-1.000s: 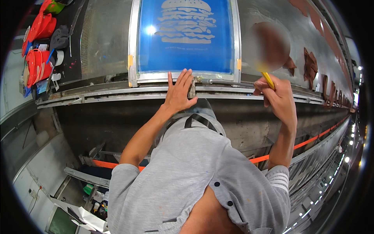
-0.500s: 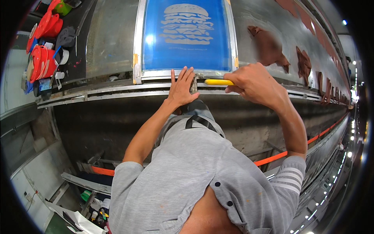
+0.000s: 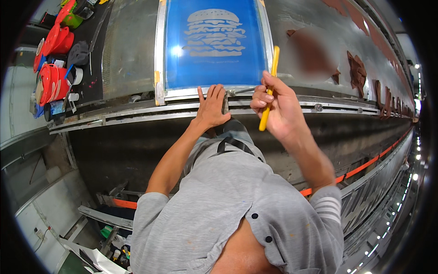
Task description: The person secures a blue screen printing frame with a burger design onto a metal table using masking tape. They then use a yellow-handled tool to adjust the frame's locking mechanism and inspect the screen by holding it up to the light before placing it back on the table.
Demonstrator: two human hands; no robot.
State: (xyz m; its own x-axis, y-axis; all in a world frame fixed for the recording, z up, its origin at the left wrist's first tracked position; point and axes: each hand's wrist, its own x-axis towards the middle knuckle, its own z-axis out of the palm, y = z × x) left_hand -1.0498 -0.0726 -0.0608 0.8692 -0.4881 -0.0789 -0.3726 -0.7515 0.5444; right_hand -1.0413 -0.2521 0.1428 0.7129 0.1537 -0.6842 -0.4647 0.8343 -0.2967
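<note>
A blue printing screen (image 3: pixel 214 68) with a pale stacked-burger stencil lies in a silver frame at the top middle. My left hand (image 3: pixel 210 107) rests on the frame's near edge, fingers stretched slightly apart, its thumb beside a worn metal clamp (image 3: pixel 225 105). Just to its right, my right hand (image 3: pixel 278 109) grips a long yellow tool (image 3: pixel 274 59), held nearly upright over the screen's lower right corner. A thin metal rod (image 3: pixel 242 91) runs from the clamp, partly behind that hand.
Several red containers (image 3: pixel 52 86) and small items crowd a dark surface at left. Brown cloth pieces (image 3: pixel 357 75) lie on the metal table (image 3: pixel 127 55) to the right, one partly blurred. A metal rail (image 3: pixel 91 119) follows the near edge; an orange bar (image 3: pixel 373 158) runs below.
My right hand has moved left toward the clamp and turned, bringing the yellow tool from pointing leftward half a second ago to nearly upright. My left hand stays on the frame edge.
</note>
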